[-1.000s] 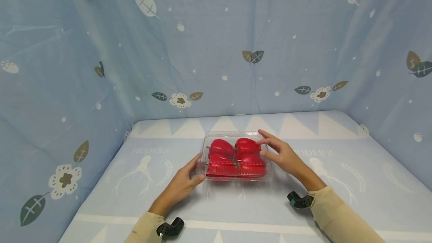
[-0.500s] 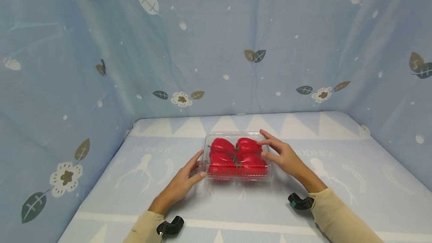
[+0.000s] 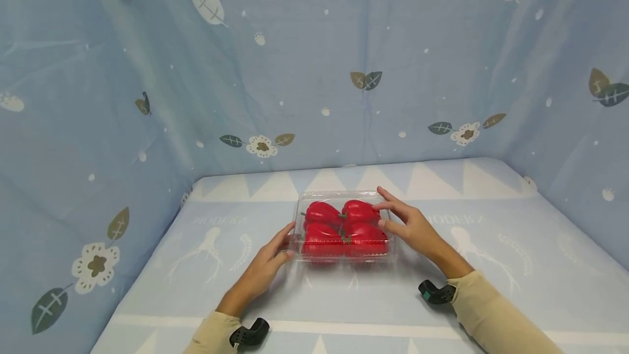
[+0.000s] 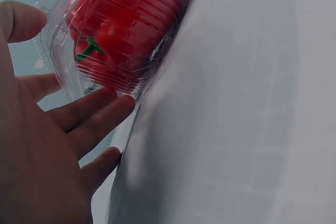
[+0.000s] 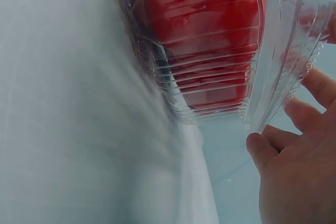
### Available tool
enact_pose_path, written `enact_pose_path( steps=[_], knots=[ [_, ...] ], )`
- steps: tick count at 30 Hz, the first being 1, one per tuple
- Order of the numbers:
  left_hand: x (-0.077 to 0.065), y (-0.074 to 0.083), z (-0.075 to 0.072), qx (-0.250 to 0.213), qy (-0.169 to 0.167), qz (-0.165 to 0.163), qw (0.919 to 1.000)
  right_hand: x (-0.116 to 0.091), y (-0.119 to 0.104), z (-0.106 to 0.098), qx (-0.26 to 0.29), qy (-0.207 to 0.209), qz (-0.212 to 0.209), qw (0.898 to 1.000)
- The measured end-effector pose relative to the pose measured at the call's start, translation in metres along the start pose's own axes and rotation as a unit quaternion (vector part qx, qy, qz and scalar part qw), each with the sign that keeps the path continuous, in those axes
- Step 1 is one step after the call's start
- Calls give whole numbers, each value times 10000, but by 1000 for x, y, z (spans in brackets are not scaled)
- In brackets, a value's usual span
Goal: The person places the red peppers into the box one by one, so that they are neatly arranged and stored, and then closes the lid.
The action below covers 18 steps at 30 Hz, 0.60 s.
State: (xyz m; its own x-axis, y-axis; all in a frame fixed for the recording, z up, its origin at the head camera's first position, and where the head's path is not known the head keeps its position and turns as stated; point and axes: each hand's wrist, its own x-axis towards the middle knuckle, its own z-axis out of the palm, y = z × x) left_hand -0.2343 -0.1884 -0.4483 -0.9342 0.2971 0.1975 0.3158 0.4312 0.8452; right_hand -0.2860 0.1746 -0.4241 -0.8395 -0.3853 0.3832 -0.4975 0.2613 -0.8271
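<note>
A clear plastic clamshell box (image 3: 344, 195), its lid down, sits on the table. Several red bell peppers (image 3: 321, 239) with green stems show through it. My left hand (image 3: 260, 266) is at the box's left side, fingers extended; in the left wrist view the fingertips (image 4: 123, 106) reach the ribbed wall, and the thumb (image 4: 26, 22) is up by the lid's rim. On the right side my right hand (image 3: 413, 228) lies over the lid's edge, fingers spread and slightly bent. The right wrist view has its fingertips (image 5: 257, 142) against the lid's rim.
The table (image 3: 373, 299) has a pale blue and white patterned cover. Blue curtains (image 3: 304, 59) with leaf and flower prints stand behind it and along both sides. A black wrist device (image 3: 249, 334) is on the left forearm, another black wrist device (image 3: 436, 292) on the right.
My left thumb has drawn back slightly from the box's front left corner. The right hand and the box stay nearly where they were; the head view shifts a little.
</note>
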Motion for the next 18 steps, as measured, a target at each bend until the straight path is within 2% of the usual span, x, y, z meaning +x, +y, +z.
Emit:
enact_pose_path(
  steps=[6,13,18],
  knots=[
    [0,4,0,82,199,-28,9998,0,-1,0,-129,97,161,9997],
    [-1,8,-1,371,374,-168,9985,-4,5,2,-211,442,258,9985],
    [1,13,0,258,391,-264,9986,-8,4,-2,-276,579,475,9968]
  ],
)
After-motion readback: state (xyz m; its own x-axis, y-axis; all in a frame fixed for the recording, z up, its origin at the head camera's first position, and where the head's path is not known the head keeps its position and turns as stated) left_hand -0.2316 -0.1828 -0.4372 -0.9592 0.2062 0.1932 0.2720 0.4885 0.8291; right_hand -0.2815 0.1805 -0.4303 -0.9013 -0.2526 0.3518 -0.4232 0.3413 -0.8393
